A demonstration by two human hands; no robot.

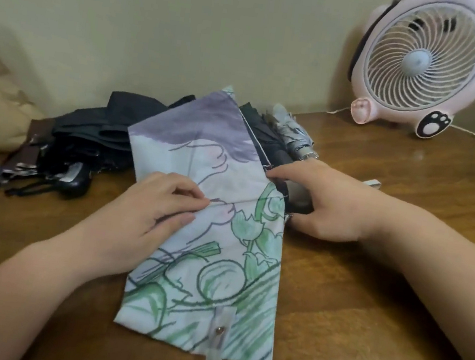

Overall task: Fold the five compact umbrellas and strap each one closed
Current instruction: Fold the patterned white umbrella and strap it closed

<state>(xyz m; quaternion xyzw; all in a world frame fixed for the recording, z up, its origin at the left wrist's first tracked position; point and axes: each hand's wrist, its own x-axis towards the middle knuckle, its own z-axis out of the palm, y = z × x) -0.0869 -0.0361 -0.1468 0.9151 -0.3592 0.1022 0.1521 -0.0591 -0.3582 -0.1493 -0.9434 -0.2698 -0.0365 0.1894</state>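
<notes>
A brown wooden table (365,302) carries everything, with a pink panda-shaped desk fan (423,65) standing at its far right corner. Across the middle lies the printed umbrella (218,268), its pale canopy with green and purple drawings spread in a flat panel that runs from the wall toward the near edge. Behind and to the left of it sits a heap of black umbrellas (100,131), loose and unstrapped, and a silver-grey one (293,133) lies just beyond its far right edge. The left hand (150,213) rests on the panel, thumb and forefinger closed in a pinch on a crease of cloth. The right hand (318,202) curls round the canopy's right edge, apparently gripping the bunched ribs and dark shaft beneath, though the cloth hides that hold. The clear strap (219,328) with its metal snap lies on the near end of the panel. To pleat well, each panel should probably be drawn flat and laid the same way round, leaving the strap outermost.
</notes>
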